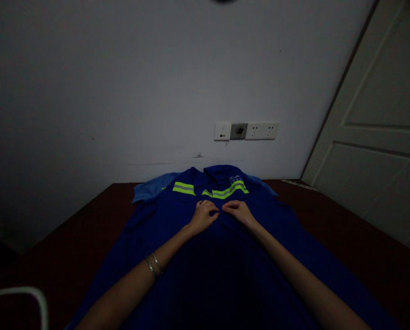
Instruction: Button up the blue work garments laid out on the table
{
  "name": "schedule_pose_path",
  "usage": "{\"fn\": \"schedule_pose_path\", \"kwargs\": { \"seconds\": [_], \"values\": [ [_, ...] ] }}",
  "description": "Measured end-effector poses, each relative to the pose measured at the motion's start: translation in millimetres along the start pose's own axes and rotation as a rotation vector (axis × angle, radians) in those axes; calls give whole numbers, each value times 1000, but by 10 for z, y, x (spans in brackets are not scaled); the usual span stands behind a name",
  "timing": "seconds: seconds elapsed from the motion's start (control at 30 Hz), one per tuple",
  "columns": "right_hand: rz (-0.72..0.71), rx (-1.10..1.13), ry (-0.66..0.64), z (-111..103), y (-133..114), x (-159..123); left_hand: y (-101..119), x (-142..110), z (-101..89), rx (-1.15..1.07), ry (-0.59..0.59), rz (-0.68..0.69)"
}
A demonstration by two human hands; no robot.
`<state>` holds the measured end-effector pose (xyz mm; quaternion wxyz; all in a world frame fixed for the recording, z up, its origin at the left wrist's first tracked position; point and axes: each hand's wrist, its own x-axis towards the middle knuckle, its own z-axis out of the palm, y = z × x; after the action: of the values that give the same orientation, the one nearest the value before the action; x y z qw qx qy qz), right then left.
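Blue garment (pixel 221 233) lies spread, collar (pixel 222 171) open (closure unclear); I can't tell if left hand (pixel 205 214) or right hand (pixel 239 211) fingers (pixel 230 204) grip it

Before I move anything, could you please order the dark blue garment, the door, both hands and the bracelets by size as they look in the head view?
1. Dark blue garment
2. Door, cut off by the frame
3. Left hand and right hand: about alike, so unranked between themselves
4. Bracelets
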<state>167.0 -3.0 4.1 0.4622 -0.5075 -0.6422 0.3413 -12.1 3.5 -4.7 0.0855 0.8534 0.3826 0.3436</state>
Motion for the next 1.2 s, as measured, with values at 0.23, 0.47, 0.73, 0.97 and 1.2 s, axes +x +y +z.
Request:
{"fn": "schedule_pose_path", "kwargs": {
  "seconds": [0.23,0.47,0.73,0.97,1.2],
  "values": [
    [-4,44,103,-145,-87,55,39,72,-116,-107,8,35],
    [-57,10,127,-238,-187,81,315,109,-378,-123,-122,105],
    [-173,-85,137,-273,-291,65,432,-324,-264,33,-462,227],
    [-263,-152,135,-270,-525,-46,433,-464,-257,87,-460,242],
    [-305,-186,130,-220,-683,-130,513,-557,-226,239,-426,315]
  ]
}}
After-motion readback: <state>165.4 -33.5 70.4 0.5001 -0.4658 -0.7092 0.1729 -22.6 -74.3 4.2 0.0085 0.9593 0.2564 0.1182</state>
